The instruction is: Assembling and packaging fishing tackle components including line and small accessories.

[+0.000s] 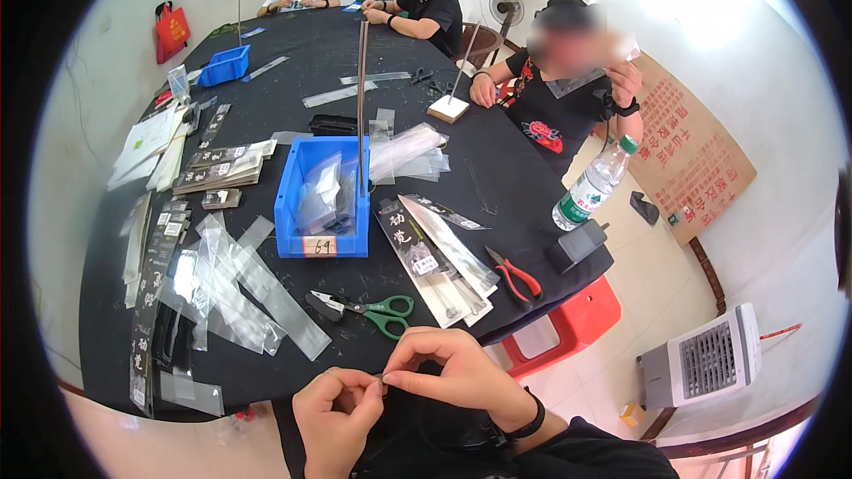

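Small dark piece point(380, 378), too tiny to identify, sits pinched between left hand point(335, 410) and right hand point(448, 374) at the worktop point(293, 71) edge, six o'clock. Green-handled scissors point(368, 309) lie at twelve o'clock from the hands, red pliers point(513, 273) at one o'clock, blue bin point(321, 197) beyond

1. Your left hand point(335, 408) and right hand point(453, 371) pinch something tiny between their fingertips at the table point(293, 80) edge.
2. Green-handled scissors point(368, 309) lie just beyond them.
3. A blue bin point(321, 197) stands farther back.
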Motion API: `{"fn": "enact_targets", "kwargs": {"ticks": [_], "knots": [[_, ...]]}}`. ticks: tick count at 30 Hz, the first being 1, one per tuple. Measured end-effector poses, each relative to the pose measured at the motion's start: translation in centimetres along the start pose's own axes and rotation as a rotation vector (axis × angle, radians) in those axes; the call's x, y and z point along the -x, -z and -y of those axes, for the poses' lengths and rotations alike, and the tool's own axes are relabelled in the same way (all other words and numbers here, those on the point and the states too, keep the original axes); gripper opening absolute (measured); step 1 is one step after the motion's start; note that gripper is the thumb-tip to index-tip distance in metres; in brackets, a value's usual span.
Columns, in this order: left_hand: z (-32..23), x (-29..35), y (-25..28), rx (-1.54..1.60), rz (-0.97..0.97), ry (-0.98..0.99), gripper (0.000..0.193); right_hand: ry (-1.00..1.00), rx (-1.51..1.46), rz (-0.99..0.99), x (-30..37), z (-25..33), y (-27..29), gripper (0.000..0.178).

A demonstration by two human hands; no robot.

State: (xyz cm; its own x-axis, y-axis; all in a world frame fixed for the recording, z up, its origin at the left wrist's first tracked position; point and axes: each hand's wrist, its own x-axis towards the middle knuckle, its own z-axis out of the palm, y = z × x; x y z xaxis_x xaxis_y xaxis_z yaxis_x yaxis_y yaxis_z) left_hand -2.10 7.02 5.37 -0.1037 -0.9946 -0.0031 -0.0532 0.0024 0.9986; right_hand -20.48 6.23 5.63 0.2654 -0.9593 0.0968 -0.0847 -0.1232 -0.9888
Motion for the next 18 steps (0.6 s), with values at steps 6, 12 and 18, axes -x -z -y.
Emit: {"fn": "enact_targets", "kwargs": {"ticks": [6,12,18], "knots": [[-0.1,0.0,-0.2,-0.143,-0.057,-0.129,0.006,0.018,-0.031,-0.063,0.3,0.1,-0.3,0.013],[-0.2,0.1,-0.3,-0.269,-0.107,-0.298,0.007,-0.125,-0.091,-0.075,0.4,0.0,-0.5,0.015],[-0.2,0.0,-0.4,-0.294,-0.104,-0.332,0.008,-0.104,-0.154,-0.050,0.3,-0.6,-0.7,0.019]]}}
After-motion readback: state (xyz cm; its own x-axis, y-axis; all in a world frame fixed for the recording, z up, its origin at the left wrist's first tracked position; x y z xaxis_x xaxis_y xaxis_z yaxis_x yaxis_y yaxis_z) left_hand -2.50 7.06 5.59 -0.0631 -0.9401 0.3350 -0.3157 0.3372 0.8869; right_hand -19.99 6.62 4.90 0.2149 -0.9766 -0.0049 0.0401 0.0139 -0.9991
